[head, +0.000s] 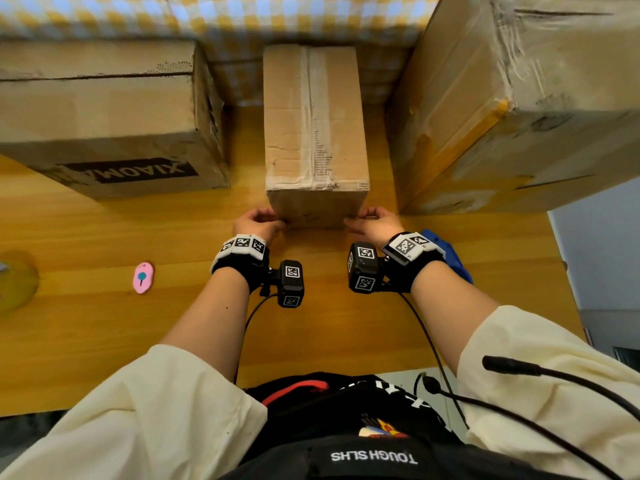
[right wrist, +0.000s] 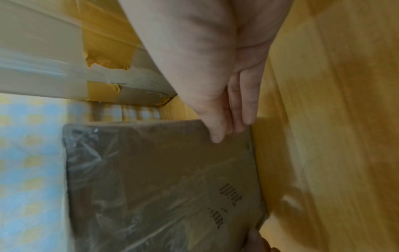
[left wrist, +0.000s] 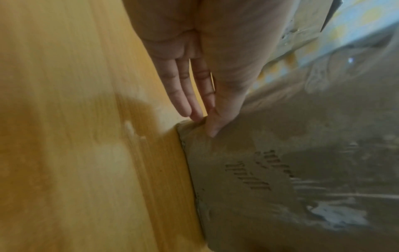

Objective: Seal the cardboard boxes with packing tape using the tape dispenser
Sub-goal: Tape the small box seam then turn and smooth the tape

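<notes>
So the left hand and right hand are each pinching a near bottom corner of the box sitting on the table, looks like positioning it, so next is probably grabbing what's likely the blue dispenser by the right wrist.

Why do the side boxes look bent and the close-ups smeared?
Head view: sharp, but the wide lens bows the left box and right box. Left wrist view: motion blur streaks the table. Right wrist view: soft, glare on the middle box.

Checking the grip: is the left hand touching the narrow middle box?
Touching. The left wrist view shows the left hand pinching a corner of the narrow middle box.
</notes>
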